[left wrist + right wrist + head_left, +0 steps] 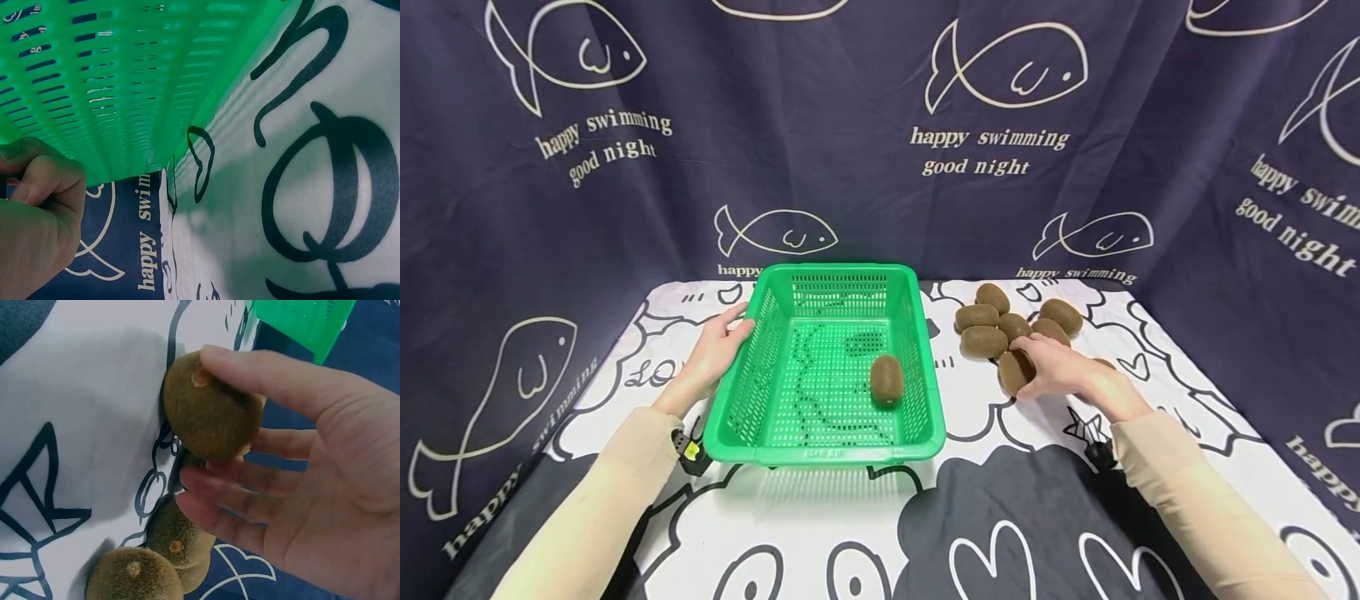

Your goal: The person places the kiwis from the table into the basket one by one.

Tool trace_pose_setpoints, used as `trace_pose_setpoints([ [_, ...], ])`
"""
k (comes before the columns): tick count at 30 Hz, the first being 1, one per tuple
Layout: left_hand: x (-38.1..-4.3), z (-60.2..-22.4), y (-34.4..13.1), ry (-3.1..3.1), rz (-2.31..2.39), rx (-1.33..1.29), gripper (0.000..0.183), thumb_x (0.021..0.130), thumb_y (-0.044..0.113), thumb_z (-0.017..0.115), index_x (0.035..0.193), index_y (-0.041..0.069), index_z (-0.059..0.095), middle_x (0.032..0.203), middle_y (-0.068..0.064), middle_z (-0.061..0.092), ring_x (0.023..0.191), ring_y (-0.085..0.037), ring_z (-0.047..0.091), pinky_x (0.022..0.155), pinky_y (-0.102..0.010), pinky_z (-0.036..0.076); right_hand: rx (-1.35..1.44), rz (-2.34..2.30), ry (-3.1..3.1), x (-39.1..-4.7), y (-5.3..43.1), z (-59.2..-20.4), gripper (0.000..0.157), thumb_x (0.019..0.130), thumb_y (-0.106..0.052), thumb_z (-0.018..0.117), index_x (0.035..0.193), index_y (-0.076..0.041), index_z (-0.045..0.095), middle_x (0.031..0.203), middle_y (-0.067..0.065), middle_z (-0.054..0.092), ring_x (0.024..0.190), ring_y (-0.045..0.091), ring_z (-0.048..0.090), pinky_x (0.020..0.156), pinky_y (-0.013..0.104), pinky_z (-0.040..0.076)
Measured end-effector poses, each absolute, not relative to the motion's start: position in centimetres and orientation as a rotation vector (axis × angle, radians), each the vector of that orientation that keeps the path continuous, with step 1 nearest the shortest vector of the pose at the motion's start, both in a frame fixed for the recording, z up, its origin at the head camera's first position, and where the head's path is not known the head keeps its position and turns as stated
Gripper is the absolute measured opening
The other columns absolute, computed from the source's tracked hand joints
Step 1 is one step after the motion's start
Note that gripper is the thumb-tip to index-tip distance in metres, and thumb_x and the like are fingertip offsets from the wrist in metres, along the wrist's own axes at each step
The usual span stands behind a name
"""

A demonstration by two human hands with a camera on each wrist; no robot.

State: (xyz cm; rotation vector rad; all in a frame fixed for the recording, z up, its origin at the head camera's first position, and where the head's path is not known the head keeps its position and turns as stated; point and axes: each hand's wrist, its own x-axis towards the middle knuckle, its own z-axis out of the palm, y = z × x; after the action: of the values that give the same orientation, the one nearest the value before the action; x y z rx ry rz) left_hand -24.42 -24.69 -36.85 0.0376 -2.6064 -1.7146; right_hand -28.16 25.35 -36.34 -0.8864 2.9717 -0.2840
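Head view: the left hand (pixel 711 354) gripped the green basket (pixel 823 455) by its left rim. One kiwi (pixel 887 381) lay inside, near the right wall. Beyond that wall, loose kiwis (pixel 984 342) clustered on the printed cloth (pixel 812 508), and at their near side was the held kiwi (pixel 1012 374), its long axis roughly front to back, the basket leftward of it. The right hand (pixel 1066 367), the nearer one, pinched it between thumb and fingers; whether that kiwi touched the cloth, I could not tell.
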Motion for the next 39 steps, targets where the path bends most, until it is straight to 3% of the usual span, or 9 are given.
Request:
trace_pose_setpoints([
  [6, -24.5, -36.9, -24.7, -2.611, -1.705, 0.043, 0.053, 0.103, 0.024, 0.040, 0.153, 0.012, 0.026, 0.112, -0.031, 0.058, 0.069, -0.012, 0.068, 0.065, -0.034, 0.064, -0.901, -0.326, 2.966, -28.5, 25.2, -36.8, 0.070, 0.056, -0.019, 0.085, 0.115, 0.007, 0.057, 0.103, 0.018, 0.066, 0.096, 0.036, 0.062, 0.086, 0.049, 0.055],
  [10, -24.5, -36.9, -24.7, -2.606, -1.714, 0.042, 0.053, 0.103, 0.023, 0.040, 0.153, 0.013, 0.026, 0.115, -0.033, 0.058, 0.073, -0.019, 0.070, 0.069, -0.041, 0.064, -0.931, -0.324, 2.974, -28.6, 25.1, -37.1, 0.073, 0.055, -0.019, 0.084, 0.117, 0.009, 0.056, 0.107, 0.022, 0.064, 0.098, 0.035, 0.060, 0.088, 0.048, 0.053],
  [14, -24.3, -36.8, -24.6, -2.597, -1.733, 0.036, 0.053, 0.104, 0.024, 0.040, 0.154, 0.013, 0.025, 0.117, -0.035, 0.057, 0.073, -0.018, 0.070, 0.073, -0.046, 0.063, -0.918, -0.322, 2.997, -28.5, 25.0, -37.2, 0.072, 0.054, -0.020, 0.083, 0.115, 0.007, 0.058, 0.106, 0.023, 0.062, 0.096, 0.034, 0.059, 0.087, 0.048, 0.053],
  [21, -24.2, -36.6, -24.5, -2.586, -1.753, 0.036, 0.054, 0.104, 0.024, 0.040, 0.154, 0.012, 0.025, 0.119, -0.036, 0.056, 0.071, -0.014, 0.069, 0.074, -0.045, 0.063, -0.940, -0.377, 3.062, -28.6, 24.4, -36.5, 0.071, 0.058, -0.023, 0.085, 0.117, 0.006, 0.058, 0.110, 0.024, 0.061, 0.099, 0.038, 0.060, 0.089, 0.052, 0.053],
  [31, -24.4, -37.0, -24.7, -2.600, -1.745, 0.045, 0.054, 0.103, 0.024, 0.040, 0.154, 0.013, 0.024, 0.118, -0.035, 0.058, 0.078, -0.024, 0.071, 0.074, -0.045, 0.063, -0.898, -0.541, 3.147, -28.5, 22.5, -34.4, 0.075, 0.063, -0.024, 0.086, 0.126, 0.000, 0.053, 0.115, 0.022, 0.056, 0.102, 0.037, 0.057, 0.089, 0.053, 0.051],
  [39, -24.5, -36.9, -24.7, -2.594, -1.749, 0.047, 0.054, 0.104, 0.024, 0.040, 0.154, 0.013, 0.024, 0.119, -0.034, 0.057, 0.079, -0.024, 0.071, 0.075, -0.045, 0.063, -1.039, -0.668, 3.207, -28.9, 20.5, -32.4, 0.077, 0.063, -0.022, 0.088, 0.128, -0.002, 0.051, 0.116, 0.020, 0.053, 0.101, 0.036, 0.054, 0.087, 0.052, 0.051],
])
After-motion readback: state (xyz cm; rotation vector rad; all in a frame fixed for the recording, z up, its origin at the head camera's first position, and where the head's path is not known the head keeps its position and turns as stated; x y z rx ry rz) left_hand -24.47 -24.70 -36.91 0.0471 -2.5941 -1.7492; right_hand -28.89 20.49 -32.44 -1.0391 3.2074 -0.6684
